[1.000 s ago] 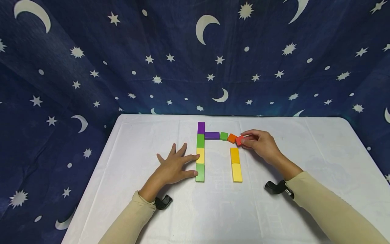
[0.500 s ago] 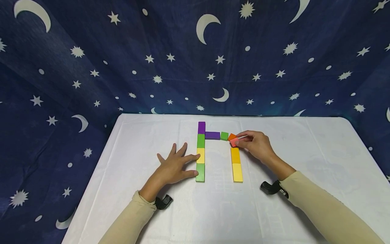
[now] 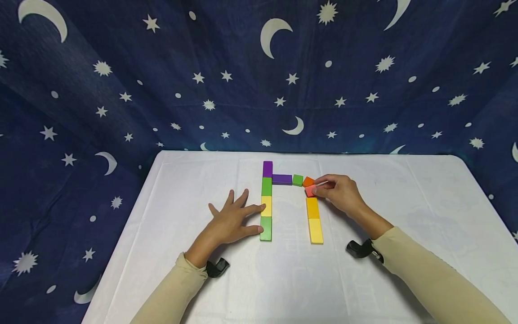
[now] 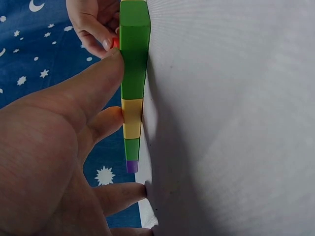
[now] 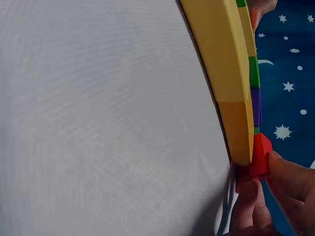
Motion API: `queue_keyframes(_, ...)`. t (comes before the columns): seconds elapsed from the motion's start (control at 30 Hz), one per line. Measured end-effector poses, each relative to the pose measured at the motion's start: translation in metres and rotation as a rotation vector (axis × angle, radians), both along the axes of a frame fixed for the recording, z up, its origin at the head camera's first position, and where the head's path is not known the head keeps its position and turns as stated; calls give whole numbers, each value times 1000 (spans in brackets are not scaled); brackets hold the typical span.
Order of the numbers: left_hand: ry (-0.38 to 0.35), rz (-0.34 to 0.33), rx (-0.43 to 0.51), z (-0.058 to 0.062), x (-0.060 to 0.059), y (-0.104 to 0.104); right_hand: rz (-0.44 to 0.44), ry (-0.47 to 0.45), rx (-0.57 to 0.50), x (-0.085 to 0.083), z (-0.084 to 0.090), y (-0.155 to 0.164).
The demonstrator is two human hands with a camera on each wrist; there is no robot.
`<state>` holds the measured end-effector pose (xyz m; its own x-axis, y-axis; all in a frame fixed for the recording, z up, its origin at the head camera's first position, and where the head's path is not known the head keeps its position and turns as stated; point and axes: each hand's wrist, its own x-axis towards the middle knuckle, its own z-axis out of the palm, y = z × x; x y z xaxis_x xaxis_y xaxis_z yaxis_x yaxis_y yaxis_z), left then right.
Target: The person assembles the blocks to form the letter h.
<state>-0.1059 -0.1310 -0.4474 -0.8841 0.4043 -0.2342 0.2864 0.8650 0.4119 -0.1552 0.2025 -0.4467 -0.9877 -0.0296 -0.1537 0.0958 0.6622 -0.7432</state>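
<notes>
Fingers (image 3: 323, 185) of the right hand (image 3: 340, 194): curled, pinching the red block (image 3: 310, 191), which now sits at the far end of the orange bar (image 3: 312, 207), touching it, having come in from the right over the last second; the gap between orange cube (image 3: 308, 181) and right column looks nearly closed; left hand (image 3: 230, 222): unmoved, fingers spread flat, tips resting against the yellow block (image 3: 266, 206) and green block (image 3: 265, 228) of the left column; blocks: painted, smooth, matte, square-edged cuboids; yellow bar (image 3: 315, 231) nearest the person; table (image 3: 194, 180): white cloth, finely woven; backdrop: blue star-and-moon fabric.
</notes>
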Motion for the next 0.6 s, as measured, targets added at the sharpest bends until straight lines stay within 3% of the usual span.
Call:
queue_keyframes(0.33, 6, -3, 5, 0, 0, 0, 38, -53, 48, 2, 1, 3)
queue_keyframes(0.6, 8, -3, 5, 0, 1, 0, 22, -26, 122, 3, 0, -2)
